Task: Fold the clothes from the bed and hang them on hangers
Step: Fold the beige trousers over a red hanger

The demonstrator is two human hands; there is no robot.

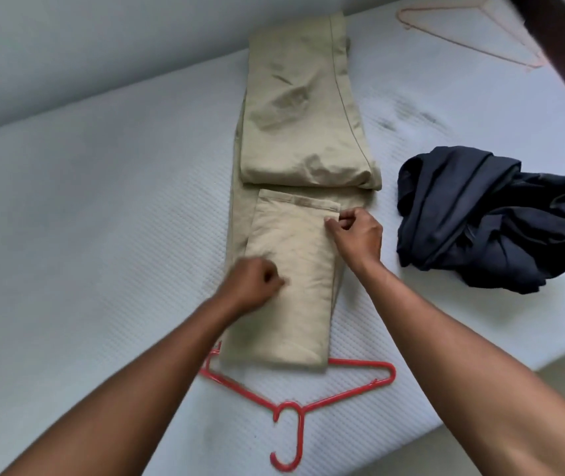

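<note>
The red hanger (301,434) lies at lower centre on the bed (85,235), its bar partly hidden under the near fold of the khaki trousers (294,269). The left hand (253,286) is blurred, with fingers curled on the fold; whether it grips cannot be told. The right hand (356,235) pinches the hem edge. A dark blue garment (480,221) is crumpled at right. A pale hanger (466,42) is cut off at upper right. The mattress is white and textured, against a grey wall (68,46).

My left hand (251,286): lower centre, fingers curled, blurred; grip unclear.
My right hand (356,235): centre-right, thumb and forefinger pinching the trousers (294,255).
My forearms: bare, entering from the bottom edge.
</note>
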